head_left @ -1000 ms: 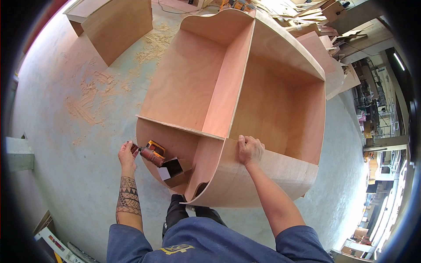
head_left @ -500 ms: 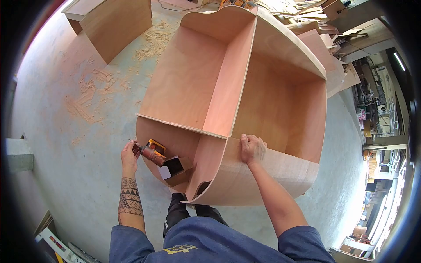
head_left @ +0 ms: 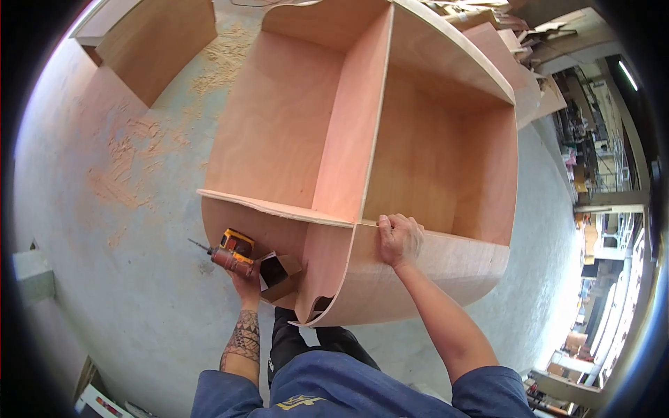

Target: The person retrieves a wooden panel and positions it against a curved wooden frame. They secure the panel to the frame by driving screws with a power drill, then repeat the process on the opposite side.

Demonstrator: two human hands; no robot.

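Observation:
A large curved plywood cabinet (head_left: 333,139) with open compartments stands before me. My right hand (head_left: 401,240) is closed over the top edge of its near curved panel (head_left: 425,268). At the cabinet's lower left corner is a cordless drill (head_left: 233,260), its long bit pointing left and its yellow battery towards the cabinet. My left hand (head_left: 244,284) is at the underside of the drill body, with most of its fingers hidden behind it. An open cardboard box (head_left: 284,284) sits just right of the drill.
Another plywood piece (head_left: 159,52) stands at the upper left. Wood shavings (head_left: 125,157) are scattered over the grey floor (head_left: 125,279). Scrap boards (head_left: 498,38) are piled at the upper right, and a concrete block (head_left: 33,276) is at the far left.
My left hand has moved from the drill's bit end to below its body. The drill has turned slightly, and its bit shows fully. My right hand has stayed on the panel edge.

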